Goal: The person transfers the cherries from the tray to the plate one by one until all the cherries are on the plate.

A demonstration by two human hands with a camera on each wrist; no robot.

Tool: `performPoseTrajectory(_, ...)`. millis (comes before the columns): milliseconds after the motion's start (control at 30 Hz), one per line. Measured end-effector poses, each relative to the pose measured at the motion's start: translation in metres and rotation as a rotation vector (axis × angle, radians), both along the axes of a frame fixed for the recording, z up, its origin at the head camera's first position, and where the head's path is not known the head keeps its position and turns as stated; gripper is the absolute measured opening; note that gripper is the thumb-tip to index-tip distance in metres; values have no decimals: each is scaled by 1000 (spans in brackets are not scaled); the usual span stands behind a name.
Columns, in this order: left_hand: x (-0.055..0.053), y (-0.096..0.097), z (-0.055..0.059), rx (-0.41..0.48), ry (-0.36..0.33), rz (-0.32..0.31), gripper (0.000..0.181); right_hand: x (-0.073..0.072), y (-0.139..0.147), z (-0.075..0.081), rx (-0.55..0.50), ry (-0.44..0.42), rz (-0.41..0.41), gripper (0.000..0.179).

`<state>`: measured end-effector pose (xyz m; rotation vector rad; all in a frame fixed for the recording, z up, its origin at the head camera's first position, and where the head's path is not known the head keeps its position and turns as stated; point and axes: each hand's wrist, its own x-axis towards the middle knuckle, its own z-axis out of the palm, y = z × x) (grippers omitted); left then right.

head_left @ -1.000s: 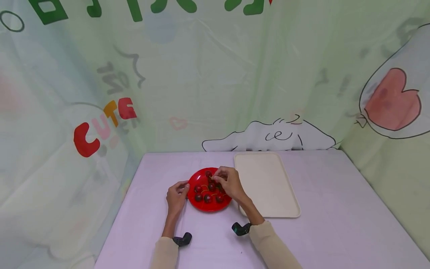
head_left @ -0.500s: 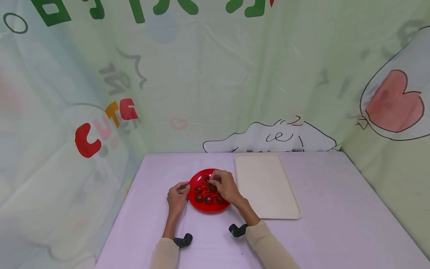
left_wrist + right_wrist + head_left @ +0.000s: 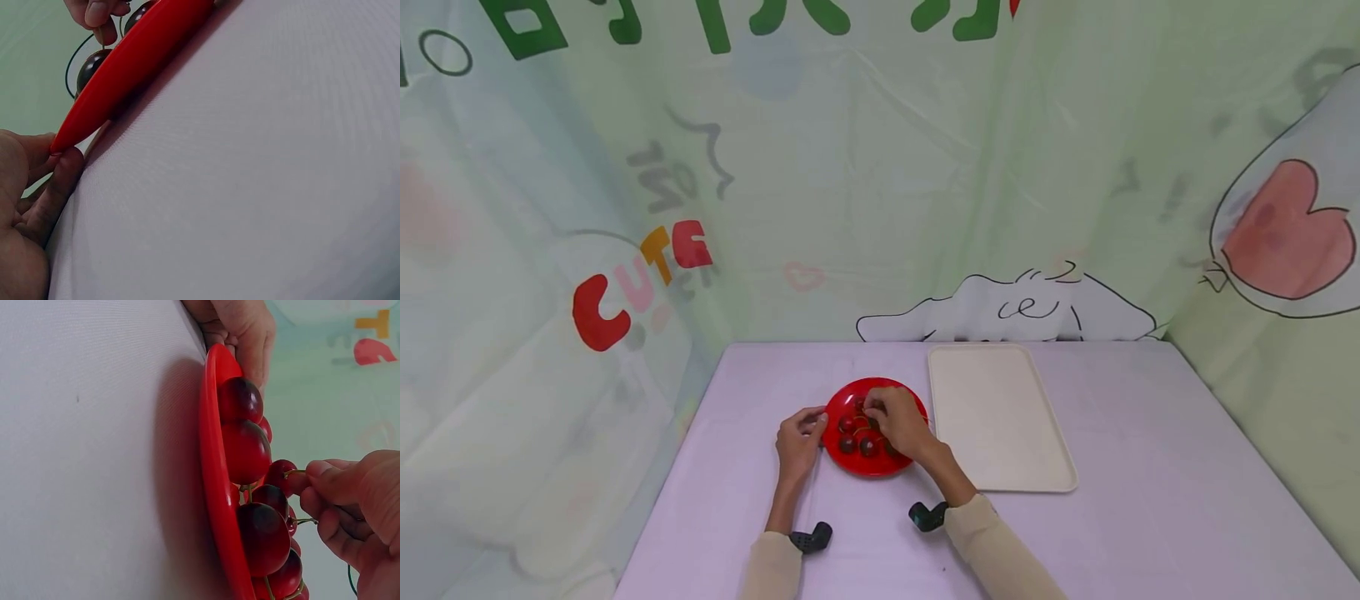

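A red plate (image 3: 864, 469) on the table carries several dark red cherries (image 3: 868, 447) with thin stems. My left hand (image 3: 798, 446) holds the plate's left rim, thumb and fingers on either side of the edge, as the left wrist view shows. Over the plate, my right hand (image 3: 901, 423) pinches a green stem (image 3: 296, 470) between thumb and forefinger. The cherry (image 3: 281, 477) on that stem sits among the others, overlapping them in the right wrist view. From the head view, this hand hides part of the plate and some cherries.
A cream rectangular tray (image 3: 1000, 417) lies just right of the plate, close to the right forearm. The table (image 3: 1150, 500) has a pale lilac cover. A printed curtain (image 3: 895, 192) hangs behind and along both sides.
My right hand has moved left and slightly nearer over the plate, from the right-hand cherries to one further left. My left hand keeps its hold on the rim.
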<state>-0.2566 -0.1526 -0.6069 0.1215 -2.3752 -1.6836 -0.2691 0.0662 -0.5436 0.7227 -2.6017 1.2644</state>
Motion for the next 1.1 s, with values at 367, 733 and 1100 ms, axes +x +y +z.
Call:
performPoseTrajectory(367,-1,0,-2,13,6,-10,25,-2,-2,-9,110,115,-58,22)
performPoseTrajectory(733,-2,-1,-1,1,8,-1,25,1,-5,3,230,156,-116,23)
performPoseTrajectory(1100,1,-1,0,-11,-5,12,25,17,12,9,191,91,-117,54)
